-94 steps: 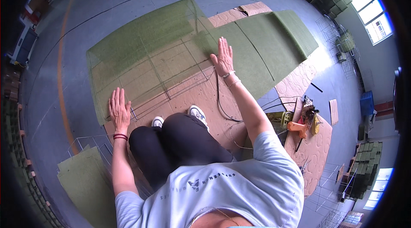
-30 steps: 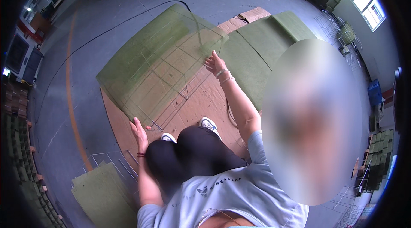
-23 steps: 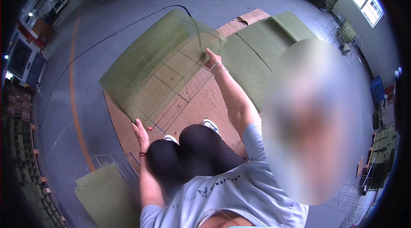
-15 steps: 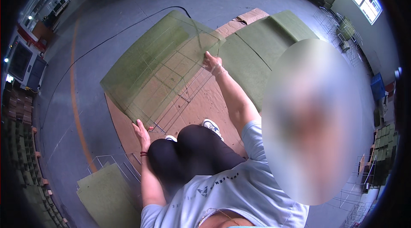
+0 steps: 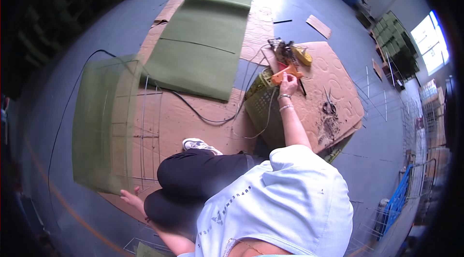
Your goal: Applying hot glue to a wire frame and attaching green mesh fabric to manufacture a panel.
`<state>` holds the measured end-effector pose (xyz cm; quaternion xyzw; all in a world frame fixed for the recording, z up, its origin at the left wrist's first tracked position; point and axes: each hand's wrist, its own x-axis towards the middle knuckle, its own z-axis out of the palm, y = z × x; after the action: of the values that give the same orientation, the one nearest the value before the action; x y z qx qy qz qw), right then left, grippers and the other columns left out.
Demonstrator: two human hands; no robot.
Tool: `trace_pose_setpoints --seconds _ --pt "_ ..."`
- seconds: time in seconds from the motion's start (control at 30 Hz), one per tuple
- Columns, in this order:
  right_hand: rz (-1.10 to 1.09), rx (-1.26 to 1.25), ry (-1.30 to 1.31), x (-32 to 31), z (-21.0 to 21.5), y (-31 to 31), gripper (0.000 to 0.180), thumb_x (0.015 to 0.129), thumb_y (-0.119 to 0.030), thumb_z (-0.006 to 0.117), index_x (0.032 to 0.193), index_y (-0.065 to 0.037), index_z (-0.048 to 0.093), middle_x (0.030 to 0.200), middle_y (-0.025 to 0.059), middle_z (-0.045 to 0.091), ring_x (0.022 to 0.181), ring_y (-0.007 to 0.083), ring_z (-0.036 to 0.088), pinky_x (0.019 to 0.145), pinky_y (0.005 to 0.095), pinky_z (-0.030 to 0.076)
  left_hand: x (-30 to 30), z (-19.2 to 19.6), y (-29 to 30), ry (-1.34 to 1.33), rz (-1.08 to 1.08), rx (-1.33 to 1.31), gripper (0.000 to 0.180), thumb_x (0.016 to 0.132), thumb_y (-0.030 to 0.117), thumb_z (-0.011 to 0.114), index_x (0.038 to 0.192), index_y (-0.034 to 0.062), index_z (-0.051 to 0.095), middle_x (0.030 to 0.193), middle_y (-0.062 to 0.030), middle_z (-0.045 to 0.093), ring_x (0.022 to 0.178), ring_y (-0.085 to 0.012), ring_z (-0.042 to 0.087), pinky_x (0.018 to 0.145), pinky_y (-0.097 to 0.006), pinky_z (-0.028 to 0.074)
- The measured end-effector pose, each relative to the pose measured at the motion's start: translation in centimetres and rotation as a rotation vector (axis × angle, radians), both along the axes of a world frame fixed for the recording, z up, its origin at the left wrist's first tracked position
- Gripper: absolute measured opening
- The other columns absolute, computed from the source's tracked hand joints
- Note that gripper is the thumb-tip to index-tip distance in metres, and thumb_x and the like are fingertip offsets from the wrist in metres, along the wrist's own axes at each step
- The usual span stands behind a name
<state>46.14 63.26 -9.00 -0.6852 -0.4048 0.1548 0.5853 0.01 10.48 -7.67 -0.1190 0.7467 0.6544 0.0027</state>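
A translucent green sheet (image 5: 99, 126) stands at the left, bent around a wire frame (image 5: 144, 134) on the cardboard. My left hand (image 5: 131, 200) is at the sheet's bottom corner, fingers stretched out and apart, touching or nearly touching its edge. On the right, my right hand (image 5: 289, 84) is closed around an orange hand tool (image 5: 286, 74) above the cardboard-topped stand. The tool's exact kind is hard to make out. Beside it lie a yellow object (image 5: 303, 56) and a cluster of dark metal parts (image 5: 282, 50).
Scissors (image 5: 329, 106) and dark scraps (image 5: 329, 129) lie on the cardboard top (image 5: 345, 95). Stacked green sheets (image 5: 203, 39) rest ahead on the floor cardboard (image 5: 188, 117). A dark hose (image 5: 205, 121) loops between them and the stand. Wire frames and a blue cart (image 5: 397, 204) stand at right.
My right hand has left the sheet's upper edge and now grips the orange tool on the right. My view has swung right. The left hand stays by the sheet's lower corner.
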Motion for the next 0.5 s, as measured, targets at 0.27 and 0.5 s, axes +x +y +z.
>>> trace_pose_setpoints --seconds 0.27,0.5 --pt "0.176 -0.647 -0.306 0.3 0.3 3.6 0.069 0.061 -0.055 0.069 0.086 0.009 0.062 0.084 0.0173 0.063 0.083 0.0260 0.060 0.078 0.0353 0.045 -3.1 -3.7 -4.5 0.071 -0.038 -0.135 0.054 0.090 0.043 0.036 0.101 -0.0092 0.048 0.077 -0.0169 0.059 0.050 -0.0210 0.057 0.045 -0.029 0.049" --pt "0.369 -0.355 0.858 13.2 -3.4 12.4 0.029 0.072 -0.033 0.061 0.071 -0.003 0.059 0.067 0.0085 0.059 0.051 0.0186 0.053 0.049 0.0302 0.047 0.6 -0.6 2.3 0.106 -0.175 0.034 0.057 0.092 0.040 0.036 0.117 -0.0107 0.033 0.102 -0.0206 0.051 0.059 -0.0228 0.058 0.048 -0.029 0.049"
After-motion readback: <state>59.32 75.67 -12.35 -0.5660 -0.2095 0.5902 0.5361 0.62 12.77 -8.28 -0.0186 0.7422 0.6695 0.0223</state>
